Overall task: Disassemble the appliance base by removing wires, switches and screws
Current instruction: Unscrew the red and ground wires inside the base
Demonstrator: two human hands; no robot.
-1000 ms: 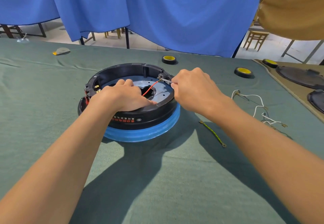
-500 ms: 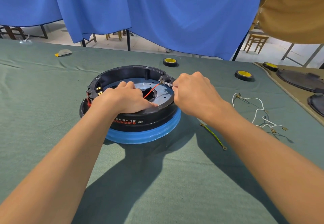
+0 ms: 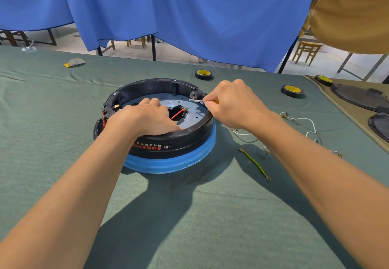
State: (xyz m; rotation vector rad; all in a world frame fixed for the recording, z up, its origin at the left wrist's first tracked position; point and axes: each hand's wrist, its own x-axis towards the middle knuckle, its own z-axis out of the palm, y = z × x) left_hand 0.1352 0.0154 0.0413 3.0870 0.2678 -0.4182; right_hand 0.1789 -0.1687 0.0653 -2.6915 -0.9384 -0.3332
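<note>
I have the appliance base near the middle of the green-clothed table, black shell uppermost on its blue ring. My left hand lies over the near rim, fingers curled down into the shell and pressing; whether they grip anything inside I cannot tell. My right hand is closed around a thin metal tool with a yellow handle, its tip pointing at the small switch block mounted on the far right of the inner wall. A red wire runs out of the central opening in the grey plate. A white wire and a green-yellow earth lead lie loose on the cloth to the right.

Hazards, as I judge them:

1. Tip slip. The tool approaches almost level; if it rides off the terminal it can jab the shell wall or my left fingers, which sit close by.
2. Base rotation. If the left hand eases, prying force can turn the base on the cloth.
3. Terminal damage. Levering sideways rather than pulling along the tab may bend or snap it.
4. Red wire strain, if the block lifts while the wire is attached.
</note>
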